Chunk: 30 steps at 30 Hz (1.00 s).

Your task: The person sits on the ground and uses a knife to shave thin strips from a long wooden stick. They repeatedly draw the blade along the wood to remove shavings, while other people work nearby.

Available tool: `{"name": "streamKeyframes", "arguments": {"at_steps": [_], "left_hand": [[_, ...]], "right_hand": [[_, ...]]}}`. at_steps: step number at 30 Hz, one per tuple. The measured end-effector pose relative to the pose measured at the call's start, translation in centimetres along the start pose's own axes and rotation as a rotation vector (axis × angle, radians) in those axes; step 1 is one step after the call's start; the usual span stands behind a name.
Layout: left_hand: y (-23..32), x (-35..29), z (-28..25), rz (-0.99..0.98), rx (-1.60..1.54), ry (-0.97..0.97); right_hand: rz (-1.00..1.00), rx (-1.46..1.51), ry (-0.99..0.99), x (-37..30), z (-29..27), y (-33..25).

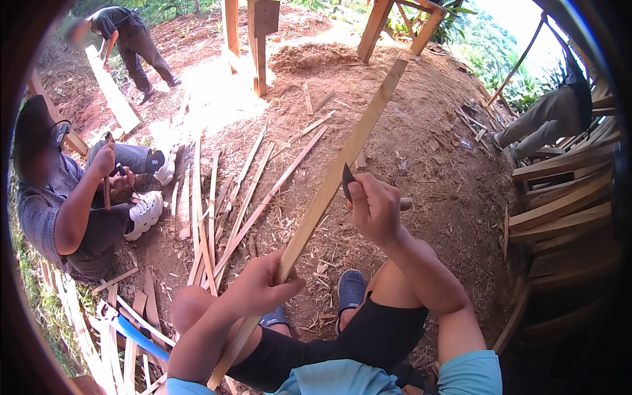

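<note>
While our left hand (263,289) clasps the wood strip (321,201) at lower centre, our right hand (376,207) grips the knife (347,182) — pressing it too hard could cause a slip.

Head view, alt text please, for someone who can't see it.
The wearer's left hand grips a long wooden strip; the right hand holds a dark-bladed knife at its edge. More strips lie on the dirt ground, a co-worker sits at left, and another person bends over a board.

The head fisheye looks down and forward, left hand (263,284) and right hand (377,205) near.
</note>
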<state>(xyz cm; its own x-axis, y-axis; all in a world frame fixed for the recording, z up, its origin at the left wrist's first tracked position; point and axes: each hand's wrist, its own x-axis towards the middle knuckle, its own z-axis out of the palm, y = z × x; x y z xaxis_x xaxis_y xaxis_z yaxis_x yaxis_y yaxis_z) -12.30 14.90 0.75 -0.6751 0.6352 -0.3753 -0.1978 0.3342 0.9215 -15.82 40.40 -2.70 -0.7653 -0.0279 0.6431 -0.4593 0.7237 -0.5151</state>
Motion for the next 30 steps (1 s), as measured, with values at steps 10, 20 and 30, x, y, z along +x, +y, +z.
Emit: {"name": "streamKeyframes", "arguments": {"at_steps": [10,20,30], "left_hand": [[-0.7,0.6,0.9,-0.009,0.007,0.023],[-1.9,0.6,2.3,0.15,0.009,0.078],[-2.0,1.0,1.9,0.157,0.076,0.102]], "right_hand": [[0.003,0.029,0.184,0.7,-0.7,1.7],[0.073,0.107,0.103,-0.9,-1.7,-0.4],[0.205,0.246,-0.159,-0.7,-3.7,-1.1]]}}
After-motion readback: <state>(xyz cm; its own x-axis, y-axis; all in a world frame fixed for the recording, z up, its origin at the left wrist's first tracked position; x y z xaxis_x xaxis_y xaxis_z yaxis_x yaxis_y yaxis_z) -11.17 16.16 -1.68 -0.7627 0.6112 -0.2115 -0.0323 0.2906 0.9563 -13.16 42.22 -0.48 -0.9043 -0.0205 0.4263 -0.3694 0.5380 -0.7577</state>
